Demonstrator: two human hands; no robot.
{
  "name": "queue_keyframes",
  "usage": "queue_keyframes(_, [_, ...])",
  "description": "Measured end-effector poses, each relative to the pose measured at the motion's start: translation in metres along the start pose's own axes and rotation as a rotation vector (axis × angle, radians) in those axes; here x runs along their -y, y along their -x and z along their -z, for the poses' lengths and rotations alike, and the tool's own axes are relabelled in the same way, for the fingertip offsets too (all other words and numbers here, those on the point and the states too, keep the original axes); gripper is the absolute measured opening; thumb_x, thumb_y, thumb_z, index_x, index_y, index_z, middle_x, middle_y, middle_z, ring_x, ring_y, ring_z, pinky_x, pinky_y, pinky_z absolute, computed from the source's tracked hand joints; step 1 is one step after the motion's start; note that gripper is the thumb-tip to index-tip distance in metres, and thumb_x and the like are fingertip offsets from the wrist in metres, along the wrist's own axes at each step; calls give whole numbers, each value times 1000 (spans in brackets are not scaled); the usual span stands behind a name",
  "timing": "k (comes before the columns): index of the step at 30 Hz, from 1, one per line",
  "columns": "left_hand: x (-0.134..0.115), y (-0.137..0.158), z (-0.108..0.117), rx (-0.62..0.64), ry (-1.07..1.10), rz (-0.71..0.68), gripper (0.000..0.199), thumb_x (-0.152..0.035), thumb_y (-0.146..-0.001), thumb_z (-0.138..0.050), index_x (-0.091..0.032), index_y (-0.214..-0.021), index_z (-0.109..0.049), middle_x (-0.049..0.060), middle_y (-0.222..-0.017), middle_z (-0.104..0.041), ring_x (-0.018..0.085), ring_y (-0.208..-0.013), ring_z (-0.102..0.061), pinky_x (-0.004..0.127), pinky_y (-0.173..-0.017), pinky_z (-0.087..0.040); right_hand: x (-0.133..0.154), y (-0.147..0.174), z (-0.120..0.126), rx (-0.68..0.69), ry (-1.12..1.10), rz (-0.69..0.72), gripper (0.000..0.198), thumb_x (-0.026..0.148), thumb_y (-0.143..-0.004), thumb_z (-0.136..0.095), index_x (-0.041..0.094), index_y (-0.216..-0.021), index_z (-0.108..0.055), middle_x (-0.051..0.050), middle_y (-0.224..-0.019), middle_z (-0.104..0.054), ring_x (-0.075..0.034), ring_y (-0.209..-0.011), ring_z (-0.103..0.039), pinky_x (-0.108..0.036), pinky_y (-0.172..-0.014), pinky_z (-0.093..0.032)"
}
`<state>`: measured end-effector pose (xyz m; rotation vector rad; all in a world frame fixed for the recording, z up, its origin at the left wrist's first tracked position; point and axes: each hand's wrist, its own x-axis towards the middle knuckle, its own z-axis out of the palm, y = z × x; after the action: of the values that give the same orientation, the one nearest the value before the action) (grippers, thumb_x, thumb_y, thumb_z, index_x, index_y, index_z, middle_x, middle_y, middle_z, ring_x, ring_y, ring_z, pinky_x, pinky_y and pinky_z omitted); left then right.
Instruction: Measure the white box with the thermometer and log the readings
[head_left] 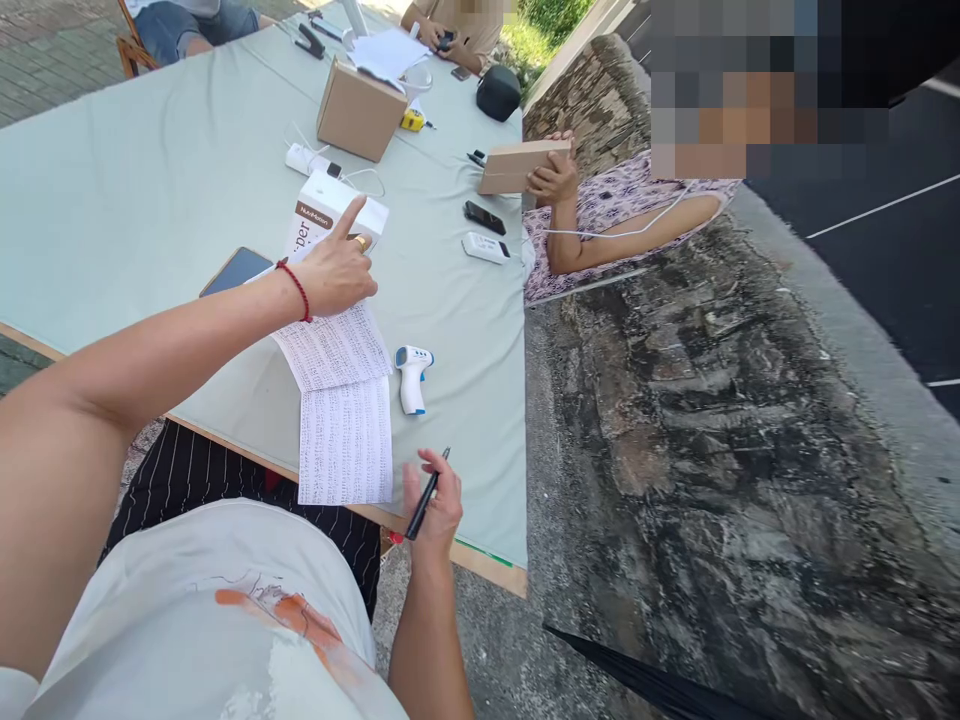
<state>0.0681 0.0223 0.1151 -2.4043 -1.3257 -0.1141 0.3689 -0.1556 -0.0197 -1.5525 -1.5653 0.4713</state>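
Observation:
My left hand (337, 272), with a red bracelet at the wrist and a ring, is over the sheets and in front of a white box (313, 214) marked "NutriMotion". Its index finger is stretched out across the box; whether it touches cannot be told. The hand holds nothing visible. At the table's near edge, a black pen (426, 502) is held upright-slanted in my right hand (444, 505). Printed sheets (345, 440) covered in rows of small characters lie between my hands. Beside them rests a white and blue infrared thermometer (412, 378).
The table (187, 160) has a pale green cloth. On it are a phone or tablet (236, 270), a cardboard box (360, 110), a power strip (306, 160), black (484, 217) and white (486, 247) devices and a black case (498, 94). At right, another person's hands (555, 175) hold a flat cardboard box (521, 166).

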Motion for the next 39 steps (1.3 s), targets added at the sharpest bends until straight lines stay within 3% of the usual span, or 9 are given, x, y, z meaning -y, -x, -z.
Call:
queue_keyframes(4, [-12,-6,5,24,-87,-33,14,-24,-79,-58,-28,-76,-72,-1,-67,-68,28,-111,-60,71,-118,-10,38,-29,-12,-50,-327,-51,43,47,-88,-50,17,-110,-71,-5,-86,-67,-19,-80,-61,-37,-79,-49])
queue_keyframes(7, [-20,-9,9,37,-130,-49,13,-24,-78,-60,-27,-74,-72,-1,-66,-69,29,-112,-61,71,-119,-10,57,-43,-38,117,-487,-79,33,43,-82,-56,18,-94,-75,-2,-76,-64,-17,-73,-58,-34,-73,-47])
queue_keyframes(11, [-28,-9,10,42,-116,-47,14,-22,-79,-60,-27,-73,-72,-1,-69,-71,29,-110,-63,75,-117,-7,51,-50,-77,312,-515,-197,20,35,-67,-64,18,-76,-70,1,-66,-63,-14,-63,-53,-29,-61,-44])
queue_keyframes(14, [-31,-8,6,24,-25,-19,13,-22,-79,-61,-27,-72,-71,-1,-72,-73,30,-111,-63,76,-116,-4,34,-46,-93,267,-450,-258,21,37,-66,-61,17,-72,-66,2,-59,-58,-12,-55,-46,-27,-55,-40])
queue_keyframes(18, [-30,-9,-3,-30,129,32,11,-28,-78,-62,-28,-72,-71,-2,-73,-73,29,-113,-62,73,-118,2,22,-39,-96,149,-438,-253,25,41,-70,-58,17,-74,-62,4,-57,-53,-11,-54,-44,-27,-55,-40])
queue_keyframes(23, [-27,-10,-8,-20,145,14,16,-29,-80,-58,-26,-72,-71,-1,-69,-71,29,-115,-60,72,-118,-1,19,-38,-97,127,-435,-235,25,42,-72,-57,18,-76,-60,5,-57,-51,-11,-54,-43,-26,-55,-40])
queue_keyframes(28, [-27,-9,-4,5,89,6,16,-28,-79,-56,-26,-78,-72,0,-71,-71,30,-116,-60,72,-119,-1,16,-38,-98,183,-405,-215,25,43,-75,-56,18,-77,-61,5,-56,-50,-11,-53,-44,-26,-54,-40])
queue_keyframes(35, [-28,-6,9,43,-59,-49,19,-20,-77,-54,-26,-75,-72,1,-70,-71,30,-113,-62,71,-119,-12,22,-37,-97,274,-356,-212,28,44,-73,-56,17,-77,-63,4,-57,-54,-12,-55,-46,-27,-58,-43])
queue_keyframes(39, [-28,-6,7,27,8,-19,18,-19,-75,-56,-25,-73,-73,3,-70,-72,30,-113,-62,68,-121,-9,24,-38,-96,296,-345,-224,31,46,-71,-56,17,-78,-64,3,-59,-56,-12,-56,-48,-28,-61,-44])
